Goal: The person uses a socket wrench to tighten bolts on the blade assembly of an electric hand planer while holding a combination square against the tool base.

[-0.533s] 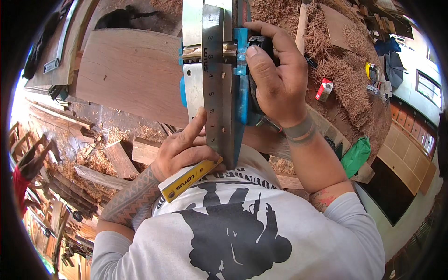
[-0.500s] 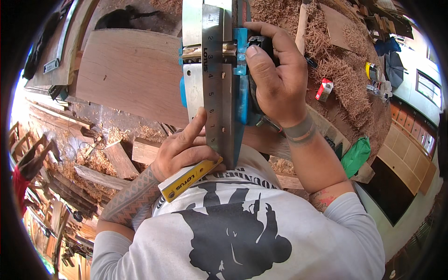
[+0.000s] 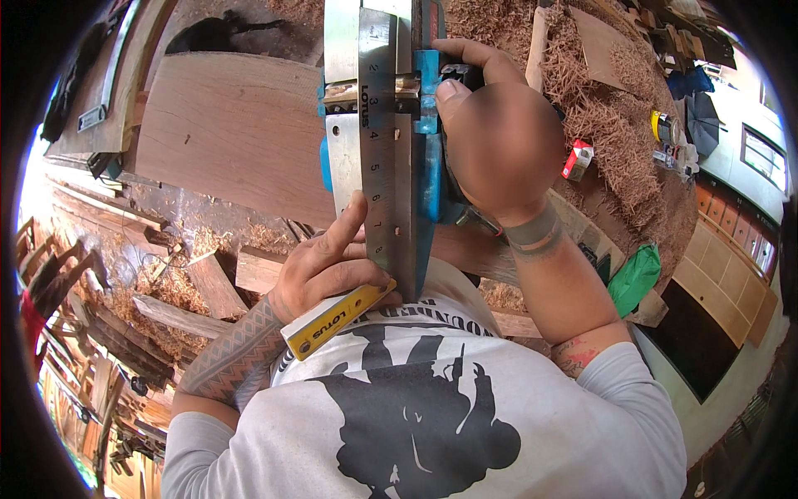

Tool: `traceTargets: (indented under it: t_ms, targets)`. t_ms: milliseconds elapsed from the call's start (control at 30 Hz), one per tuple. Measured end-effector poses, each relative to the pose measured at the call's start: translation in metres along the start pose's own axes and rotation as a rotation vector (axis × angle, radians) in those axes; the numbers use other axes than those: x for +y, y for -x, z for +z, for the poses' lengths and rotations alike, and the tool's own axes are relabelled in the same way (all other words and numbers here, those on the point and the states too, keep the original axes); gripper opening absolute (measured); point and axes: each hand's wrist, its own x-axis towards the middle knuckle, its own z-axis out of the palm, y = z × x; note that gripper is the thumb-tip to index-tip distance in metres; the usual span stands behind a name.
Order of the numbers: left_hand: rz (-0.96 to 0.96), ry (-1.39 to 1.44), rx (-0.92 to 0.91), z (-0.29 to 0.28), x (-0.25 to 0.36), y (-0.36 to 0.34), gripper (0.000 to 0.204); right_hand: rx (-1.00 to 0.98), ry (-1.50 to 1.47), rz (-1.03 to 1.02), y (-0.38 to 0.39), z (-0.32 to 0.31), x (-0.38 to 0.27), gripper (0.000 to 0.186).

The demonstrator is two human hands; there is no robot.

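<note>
A blue electric planer (image 3: 429, 179) is held close before my chest, its metal sole (image 3: 347, 154) facing me and the cutter slot (image 3: 345, 96) crossing it. My right hand (image 3: 503, 150), partly blurred, wraps round the planer's right side, thumb against the blue body. Along the sole lies the steel blade of a try square (image 3: 378, 191), spanning the slot. My left hand (image 3: 320, 266) grips this square near the corner where its yellow-sided stock (image 3: 337, 323) joins the blade. The left index finger stretches along the blade's edge; the other fingertips are partly hidden.
Behind the planer lies a wide wooden board (image 3: 241, 137). Wood shavings (image 3: 623, 158) cover the ground at right, with a red-and-white box (image 3: 578, 160) and a green bag (image 3: 635, 280). Offcuts (image 3: 214, 283) and stacked timber (image 3: 125, 341) fill the left. A dark shape (image 3: 218, 33) rests beyond the board.
The planer and the square have barely shifted. My right hand keeps its place, but is now blurred.
</note>
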Motion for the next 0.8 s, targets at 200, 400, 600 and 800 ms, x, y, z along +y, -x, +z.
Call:
traceTargets:
  t_ms: [200, 400, 600, 800]
  targets:
    - [0.041, -0.030, 0.017, 0.000, 0.003, -0.006, 0.025, -0.010, 0.011, -0.026, 0.000, -0.001, 0.001, 0.035]
    - [0.020, -0.024, 0.009, 0.000, 0.002, -0.003, 0.025, -0.016, 0.034, -0.020, -0.001, 0.000, -0.001, 0.034]
    - [-0.073, 0.202, -0.027, 0.002, -0.019, 0.021, 0.029, -0.004, 0.061, -0.003, -0.002, 0.001, -0.004, 0.032]
    - [0.093, 0.062, 0.262, -0.013, -0.021, 0.003, 0.038, -0.028, 0.150, -0.016, -0.003, 0.000, -0.008, 0.031]
